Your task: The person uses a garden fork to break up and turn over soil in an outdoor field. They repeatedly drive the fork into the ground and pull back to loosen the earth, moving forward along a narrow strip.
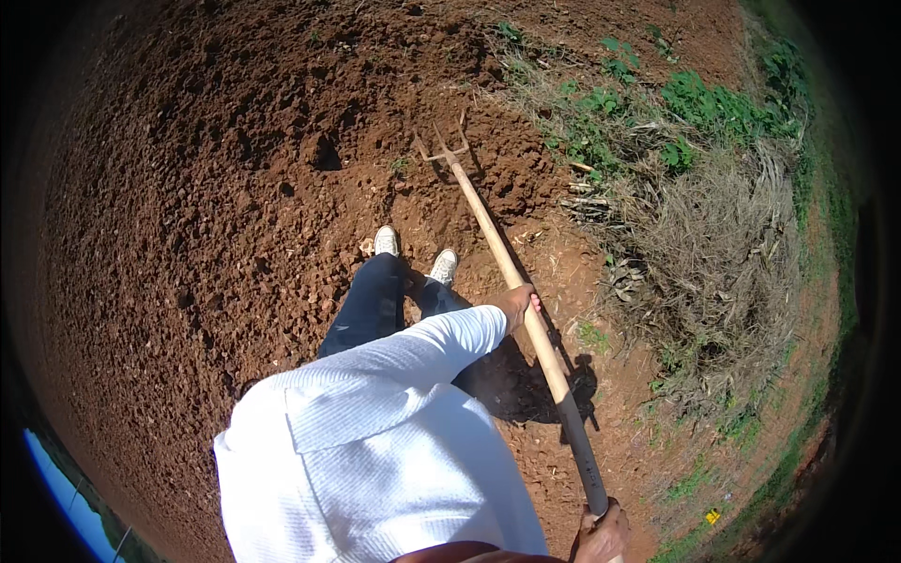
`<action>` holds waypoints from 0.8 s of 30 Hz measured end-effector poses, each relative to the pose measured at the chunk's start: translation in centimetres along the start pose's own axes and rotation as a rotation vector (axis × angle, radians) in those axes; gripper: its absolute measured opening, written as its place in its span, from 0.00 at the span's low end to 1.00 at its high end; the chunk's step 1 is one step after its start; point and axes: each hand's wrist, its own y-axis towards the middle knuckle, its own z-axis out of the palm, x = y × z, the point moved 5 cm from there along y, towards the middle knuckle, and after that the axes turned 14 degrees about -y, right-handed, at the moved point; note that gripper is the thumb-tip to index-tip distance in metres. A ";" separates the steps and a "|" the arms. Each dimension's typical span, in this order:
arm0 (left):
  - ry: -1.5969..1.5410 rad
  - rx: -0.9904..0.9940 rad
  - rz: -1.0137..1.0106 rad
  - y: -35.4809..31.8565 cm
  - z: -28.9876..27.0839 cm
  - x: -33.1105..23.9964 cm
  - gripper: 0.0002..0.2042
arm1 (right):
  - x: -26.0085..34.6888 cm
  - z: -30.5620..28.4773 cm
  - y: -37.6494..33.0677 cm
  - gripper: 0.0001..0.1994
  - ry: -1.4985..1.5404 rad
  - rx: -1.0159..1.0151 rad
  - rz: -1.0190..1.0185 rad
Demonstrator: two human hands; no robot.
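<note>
A fork with a long wooden handle [497, 246] slants across the view from the far middle to the near right. Its three visible rusty tines [443, 148] are over the loose soil at the far end; whether they touch it, I cannot tell. My left hand [516, 306], in a white ribbed sleeve, is wrapped round the middle of the pale shaft. Lower down, near the bottom edge, my right hand [603, 535] is closed round the darker end of the handle. My shoes [387, 242] stand on the soil to the left of the shaft.
Reddish-brown, clumpy soil [206, 225] spreads over the left and far side. On the right lies a heap of dry grass [713, 253] with green leafy plants [713, 103] beyond it. A small yellow thing [712, 516] lies at the near right. Shadow falls below the shaft.
</note>
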 end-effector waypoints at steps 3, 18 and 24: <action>-0.098 -0.020 0.044 -2.9 3.9 1.5 0.06 | -3.9 -5.4 1.5 0.12 0.035 -0.140 0.162; 0.046 0.286 0.140 -22.1 3.2 -0.5 0.17 | -5.9 -20.1 7.5 0.07 1.526 -1.077 -0.474; 0.060 0.388 0.246 -21.0 -0.6 -5.7 0.20 | -3.4 -22.1 10.6 0.07 1.871 -0.999 -0.772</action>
